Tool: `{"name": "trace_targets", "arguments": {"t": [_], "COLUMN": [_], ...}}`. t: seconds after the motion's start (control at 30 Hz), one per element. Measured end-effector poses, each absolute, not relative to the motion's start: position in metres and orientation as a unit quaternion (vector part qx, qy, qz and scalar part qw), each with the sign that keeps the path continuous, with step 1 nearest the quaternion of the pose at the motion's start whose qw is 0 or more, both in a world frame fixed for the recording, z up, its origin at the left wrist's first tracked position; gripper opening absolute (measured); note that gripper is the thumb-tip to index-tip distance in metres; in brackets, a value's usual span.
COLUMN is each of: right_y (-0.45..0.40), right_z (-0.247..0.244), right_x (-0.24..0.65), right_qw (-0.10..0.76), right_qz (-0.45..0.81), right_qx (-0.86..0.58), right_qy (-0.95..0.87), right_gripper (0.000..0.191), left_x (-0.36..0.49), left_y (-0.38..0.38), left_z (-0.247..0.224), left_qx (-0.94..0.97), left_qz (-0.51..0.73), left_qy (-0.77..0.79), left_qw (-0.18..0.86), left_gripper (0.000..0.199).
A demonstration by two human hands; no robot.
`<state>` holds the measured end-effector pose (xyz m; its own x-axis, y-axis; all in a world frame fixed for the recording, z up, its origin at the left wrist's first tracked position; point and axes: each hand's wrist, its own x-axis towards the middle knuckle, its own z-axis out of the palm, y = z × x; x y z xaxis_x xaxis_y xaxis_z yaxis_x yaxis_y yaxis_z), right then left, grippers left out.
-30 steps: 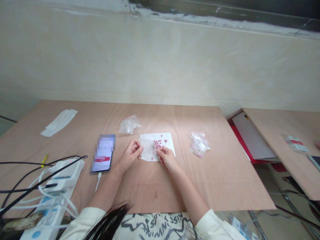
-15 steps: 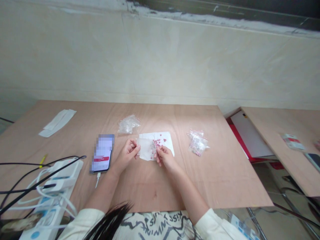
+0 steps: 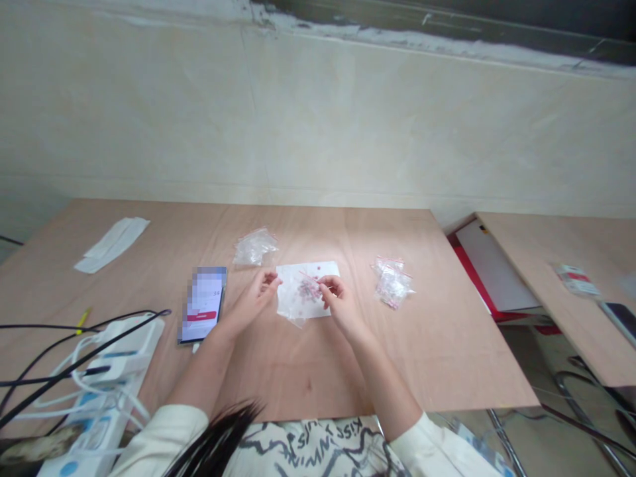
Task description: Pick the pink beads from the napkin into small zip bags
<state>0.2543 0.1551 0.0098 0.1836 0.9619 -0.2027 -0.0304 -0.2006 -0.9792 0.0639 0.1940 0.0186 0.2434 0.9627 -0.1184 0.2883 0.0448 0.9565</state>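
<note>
Bag (image 3: 301, 303) — now askew over paper (image 3: 328, 268)

Off-white sleeves, left sleeve (image 3: 163, 432) and right sleeve (image 3: 441, 447), both at worktop (image 3: 447, 361) near edge. Forearms (image 3: 386, 381) and fingers (image 3: 330, 292) bare. Between sleeves, below worktop edge: pale printed cloth (image 3: 308, 450), dark jagged strokes plus lettering. Dark straight hair (image 3: 218, 442), tapered tip toward worktop.
</note>
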Motion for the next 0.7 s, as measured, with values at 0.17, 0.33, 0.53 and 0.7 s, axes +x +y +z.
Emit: {"name": "trace_targets", "arguments": {"t": [0.17, 0.33, 0.53, 0.7], "right_y": [0.152, 0.151, 0.150, 0.149], "right_z": [0.017, 0.013, 0.011, 0.008], "right_x": [0.252, 0.256, 0.258, 0.256], "right_qw": [0.488, 0.480, 0.463, 0.464], "right_qz": [0.461, 0.507, 0.514, 0.518], "right_qx": [-0.581, -0.590, -0.607, -0.593], "right_qy": [-0.460, -0.405, -0.392, -0.406], "right_gripper": [0.011, 0.016, 0.020, 0.018], "left_x": [0.084, 0.082, 0.077, 0.079], "left_y": [0.200, 0.197, 0.196, 0.195], "left_z": [0.018, 0.024, 0.031, 0.032], "left_qx": [0.648, 0.630, 0.627, 0.644], "left_qz": [0.254, 0.245, 0.219, 0.233], "left_qy": [0.451, 0.435, 0.428, 0.435], "left_qw": [0.559, 0.594, 0.613, 0.585], "left_gripper": [0.023, 0.020, 0.018, 0.020]}}
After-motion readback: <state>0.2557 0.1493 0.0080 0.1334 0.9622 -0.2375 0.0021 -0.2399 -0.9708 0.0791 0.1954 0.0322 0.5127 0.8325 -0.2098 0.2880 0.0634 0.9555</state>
